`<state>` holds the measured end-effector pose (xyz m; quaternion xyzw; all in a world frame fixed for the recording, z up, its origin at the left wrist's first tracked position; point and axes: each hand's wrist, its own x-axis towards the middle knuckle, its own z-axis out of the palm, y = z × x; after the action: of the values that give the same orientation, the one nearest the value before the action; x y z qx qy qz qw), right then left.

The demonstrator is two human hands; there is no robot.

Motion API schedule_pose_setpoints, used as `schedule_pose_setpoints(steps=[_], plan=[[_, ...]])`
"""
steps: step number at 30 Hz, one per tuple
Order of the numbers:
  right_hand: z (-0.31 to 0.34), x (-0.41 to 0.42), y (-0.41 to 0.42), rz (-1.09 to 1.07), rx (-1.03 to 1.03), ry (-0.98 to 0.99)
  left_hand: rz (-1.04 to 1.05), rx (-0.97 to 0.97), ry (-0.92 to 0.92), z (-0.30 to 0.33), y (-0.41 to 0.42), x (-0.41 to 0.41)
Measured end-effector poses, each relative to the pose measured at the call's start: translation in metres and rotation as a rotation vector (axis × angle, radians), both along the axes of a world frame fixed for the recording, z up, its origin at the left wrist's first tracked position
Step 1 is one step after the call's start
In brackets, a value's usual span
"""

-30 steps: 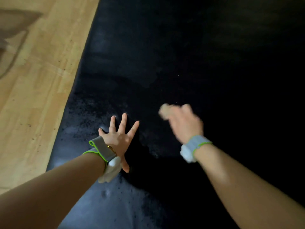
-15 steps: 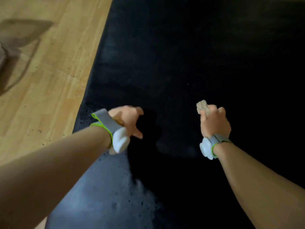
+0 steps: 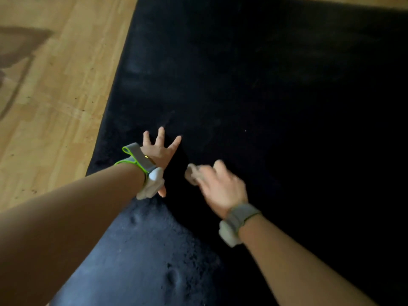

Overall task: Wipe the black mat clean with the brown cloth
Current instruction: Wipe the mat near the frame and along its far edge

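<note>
- two hands work low over the black mat, which lies on a wooden floor.
- head view: the left hand is spread flat, fingers splayed, pressing the mat near its left edge and holding nothing.
- the right hand is curled round a small wad, probably the brown cloth; motion blur hides detail.
- to wipe well: keep the left palm bracing, press the wad flat, and overlap strokes toward the dusty grey patch nearest the body.
</note>
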<state>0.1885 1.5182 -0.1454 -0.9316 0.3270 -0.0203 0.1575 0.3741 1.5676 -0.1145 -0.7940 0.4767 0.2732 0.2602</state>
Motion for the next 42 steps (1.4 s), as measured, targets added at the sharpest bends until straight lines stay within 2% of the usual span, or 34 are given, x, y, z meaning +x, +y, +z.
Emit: schedule_pose_setpoints(steps=[1,4,6,8,12,14,16,18,20,22,26,28,30,32,34,36,38,41,42], plan=[[-0.002,-0.001,-0.028,-0.076,-0.032,0.062,0.002,0.008,0.001,-0.001,0.0,0.0],[-0.006,-0.015,-0.118,-0.542,-0.096,0.029,0.007,0.019,0.031,-0.005,0.001,0.0],[-0.007,-0.007,-0.131,-0.678,-0.099,-0.037,-0.007,0.028,0.037,-0.006,0.002,0.003],[-0.005,0.014,-0.108,-0.605,-0.071,-0.042,-0.013,0.036,0.045,-0.005,0.001,0.001],[-0.003,0.041,-0.038,-0.081,-0.026,-0.038,-0.02,0.056,0.048,-0.002,0.0,0.003],[-0.007,0.035,-0.054,0.001,-0.064,-0.07,-0.016,0.057,0.057,-0.001,0.001,0.001],[-0.008,0.03,-0.102,-0.228,-0.131,-0.055,-0.007,0.054,0.074,-0.002,0.001,0.001],[-0.008,0.022,-0.149,-0.559,-0.093,-0.016,0.001,0.052,0.078,-0.004,0.0,0.002],[-0.002,0.026,-0.164,-0.754,-0.075,-0.029,0.01,0.056,0.076,-0.004,-0.001,0.002],[0.001,0.047,-0.142,-0.679,-0.086,-0.023,0.031,0.05,0.093,-0.003,-0.002,0.0],[-0.004,0.095,-0.055,-0.099,-0.032,-0.039,0.085,0.005,0.12,0.003,-0.005,-0.001],[-0.004,0.098,-0.061,-0.005,-0.034,-0.039,0.08,-0.009,0.107,0.002,-0.005,0.0],[-0.005,0.087,-0.099,-0.127,-0.113,-0.029,0.079,-0.004,0.109,0.002,-0.004,-0.001],[-0.007,0.069,-0.149,-0.432,-0.167,-0.084,0.078,0.01,0.115,0.001,-0.004,-0.001],[-0.004,0.059,-0.176,-0.674,-0.079,-0.061,0.066,0.009,0.12,0.002,-0.006,0.0],[-0.003,0.071,-0.169,-0.712,-0.046,-0.035,0.058,0.001,0.129,0.002,-0.006,0.0],[0.0,0.101,-0.138,-0.512,-0.077,-0.032,0.055,0.001,0.136,0.001,-0.006,0.002],[-0.003,0.141,-0.087,-0.035,-0.021,0.018,0.047,-0.005,0.146,0.001,-0.006,0.004],[-0.003,0.144,-0.082,0.048,-0.023,0.009,0.046,-0.002,0.15,0.002,-0.005,0.004]])
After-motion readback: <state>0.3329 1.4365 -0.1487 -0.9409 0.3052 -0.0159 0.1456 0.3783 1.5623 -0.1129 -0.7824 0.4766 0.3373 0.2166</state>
